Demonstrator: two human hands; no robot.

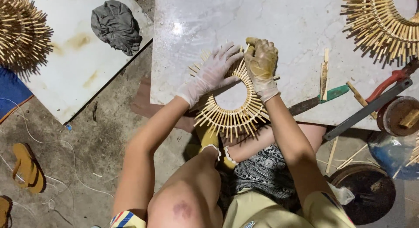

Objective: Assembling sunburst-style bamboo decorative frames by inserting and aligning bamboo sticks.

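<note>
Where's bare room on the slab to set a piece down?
Free: the slab stretch above the hands, between the ring being held and the finished ring top right. Crowded: the right edge, with knife, sticks and red-handled tool.

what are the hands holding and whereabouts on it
Both gloved hands grip the bamboo-stick ring at its top arc: left hand flat over the sticks, right hand clenched beside it.
</note>
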